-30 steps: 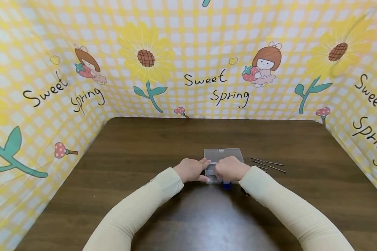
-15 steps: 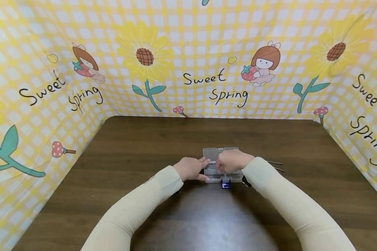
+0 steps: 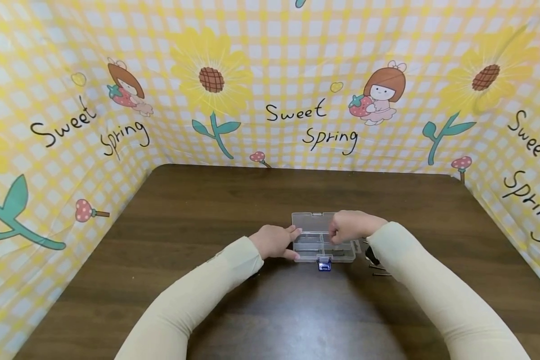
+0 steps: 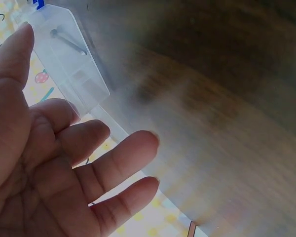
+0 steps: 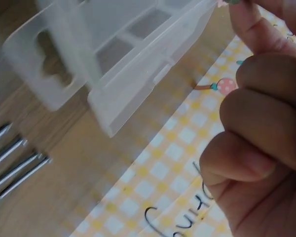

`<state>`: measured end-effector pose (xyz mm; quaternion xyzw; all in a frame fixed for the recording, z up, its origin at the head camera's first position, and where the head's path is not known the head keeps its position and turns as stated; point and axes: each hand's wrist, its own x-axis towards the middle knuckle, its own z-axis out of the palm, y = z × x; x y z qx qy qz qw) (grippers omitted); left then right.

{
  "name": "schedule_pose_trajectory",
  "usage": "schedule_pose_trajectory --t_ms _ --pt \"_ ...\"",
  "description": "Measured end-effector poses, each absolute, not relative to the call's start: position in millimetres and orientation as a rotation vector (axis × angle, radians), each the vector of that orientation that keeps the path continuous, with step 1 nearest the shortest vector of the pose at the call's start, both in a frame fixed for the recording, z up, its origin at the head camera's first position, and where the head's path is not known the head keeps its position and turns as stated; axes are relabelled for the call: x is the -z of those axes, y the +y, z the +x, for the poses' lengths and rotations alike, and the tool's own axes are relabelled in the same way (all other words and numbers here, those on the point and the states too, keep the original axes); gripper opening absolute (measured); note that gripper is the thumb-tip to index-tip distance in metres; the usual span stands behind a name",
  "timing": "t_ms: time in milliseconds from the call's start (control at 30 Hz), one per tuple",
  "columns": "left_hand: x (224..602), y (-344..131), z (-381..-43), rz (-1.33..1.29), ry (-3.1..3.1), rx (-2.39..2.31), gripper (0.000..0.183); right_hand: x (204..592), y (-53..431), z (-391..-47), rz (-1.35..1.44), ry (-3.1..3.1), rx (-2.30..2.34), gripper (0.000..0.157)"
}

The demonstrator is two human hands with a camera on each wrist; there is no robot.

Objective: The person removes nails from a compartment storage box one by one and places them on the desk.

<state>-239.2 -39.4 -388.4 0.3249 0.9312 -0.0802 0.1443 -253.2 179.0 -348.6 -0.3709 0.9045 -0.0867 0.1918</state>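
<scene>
A clear plastic compartment box (image 3: 306, 259) lies on the table with its lid (image 3: 307, 222) raised at the back and its blue latch (image 3: 324, 265) hanging at the front. My left hand (image 3: 272, 241) touches the box's left side, thumb at the front corner and fingers spread toward the back. Over the right compartments, my right hand (image 3: 354, 225) pinches a thin silver nail (image 3: 322, 242) that points left; its far end is hidden by the fingers. Through the box wall in the left wrist view, a nail (image 4: 69, 42) shows inside.
To the right of the box, several nails (image 5: 20, 181) lie side by side on the wooden table (image 3: 207, 210), partly covered by the right sleeve in the head view. A yellow checked cloth (image 3: 279, 60) stands around the table's back and sides.
My right hand has moved right from the box's middle to above its right half, baring the inner compartments. The left hand stays at the box's left side.
</scene>
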Motion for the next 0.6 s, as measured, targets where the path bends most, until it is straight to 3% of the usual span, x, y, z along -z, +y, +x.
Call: schedule_pose_trajectory --t_ms 600 --pt "387.8 -39.5 -239.1 0.926 2.675 0.224 0.075 353.3 267.5 -252.7 -0.873 2.575 0.432 0.016"
